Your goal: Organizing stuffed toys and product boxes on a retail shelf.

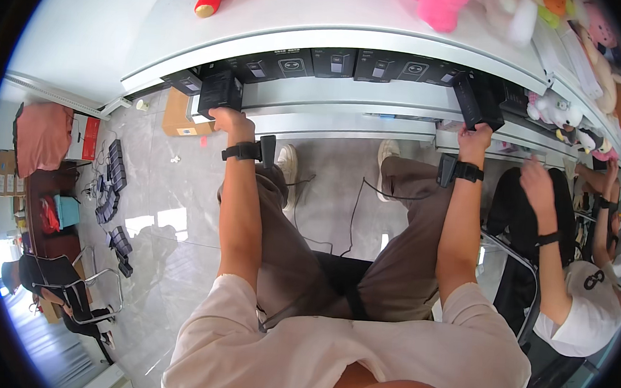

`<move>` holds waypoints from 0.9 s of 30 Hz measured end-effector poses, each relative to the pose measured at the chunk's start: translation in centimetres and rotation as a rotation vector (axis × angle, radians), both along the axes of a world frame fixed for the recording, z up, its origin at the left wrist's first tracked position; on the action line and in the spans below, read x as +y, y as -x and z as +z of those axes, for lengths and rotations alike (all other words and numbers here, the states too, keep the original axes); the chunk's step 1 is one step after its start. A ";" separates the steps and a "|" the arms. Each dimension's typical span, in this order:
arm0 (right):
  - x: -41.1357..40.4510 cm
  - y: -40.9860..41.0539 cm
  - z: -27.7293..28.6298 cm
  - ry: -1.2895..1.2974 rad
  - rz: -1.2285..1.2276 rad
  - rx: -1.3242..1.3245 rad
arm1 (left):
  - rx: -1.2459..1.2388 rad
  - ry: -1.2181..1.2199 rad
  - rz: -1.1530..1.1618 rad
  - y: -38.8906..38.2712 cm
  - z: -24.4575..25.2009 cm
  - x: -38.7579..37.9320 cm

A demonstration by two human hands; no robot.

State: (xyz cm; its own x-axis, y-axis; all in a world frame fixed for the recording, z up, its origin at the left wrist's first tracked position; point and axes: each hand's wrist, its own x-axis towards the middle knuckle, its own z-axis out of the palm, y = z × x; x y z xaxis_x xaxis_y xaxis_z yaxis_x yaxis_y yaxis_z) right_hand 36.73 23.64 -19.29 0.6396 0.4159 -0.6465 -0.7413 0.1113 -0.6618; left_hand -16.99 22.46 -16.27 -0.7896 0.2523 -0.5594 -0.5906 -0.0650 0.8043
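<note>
My left hand (232,122) grips the near end of a black cardboard box (220,92) at the left part of a white metal shelf (343,93). To the right, my right hand (475,137) holds a second black box (476,100), tilted, at the shelf's right part. Between and behind them, a row of black printed product boxes (333,63) stands under the upper shelf board. Both held boxes overlap the ends of that row. A strap with a dark device is on each of my wrists.
Plush toys (439,7) lie on the upper shelf (300,17). An open cardboard carton (179,112) stands on the floor at left. Cables (354,212) run between my feet. At right a co-worker's arm (547,208) reaches towards the shelves; another person sits at far left.
</note>
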 end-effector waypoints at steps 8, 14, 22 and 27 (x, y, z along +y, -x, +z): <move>1.4 2.0 2.5 -0.346 -0.016 -0.460 | 0.958 -0.191 -0.143 -0.9 1.9 0.0; 7.4 0.7 -0.4 -0.387 0.333 -1.178 | 1.323 -0.110 -0.497 -1.9 1.4 3.4; 5.4 6.2 3.5 -0.112 0.359 -1.366 | 1.414 -0.050 -0.401 -1.6 1.7 3.4; 3.4 9.2 5.2 -0.003 0.198 -1.877 | 1.310 -0.014 -0.435 0.3 2.3 3.4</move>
State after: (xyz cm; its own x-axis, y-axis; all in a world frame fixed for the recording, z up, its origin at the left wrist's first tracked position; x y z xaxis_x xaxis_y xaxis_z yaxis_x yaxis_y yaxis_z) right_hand 27.56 27.08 -14.11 0.3690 0.5620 0.7403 0.8449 0.1290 -0.5191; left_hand -17.33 25.82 -13.95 -0.5895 0.6110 0.5284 0.6148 -0.0849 0.7841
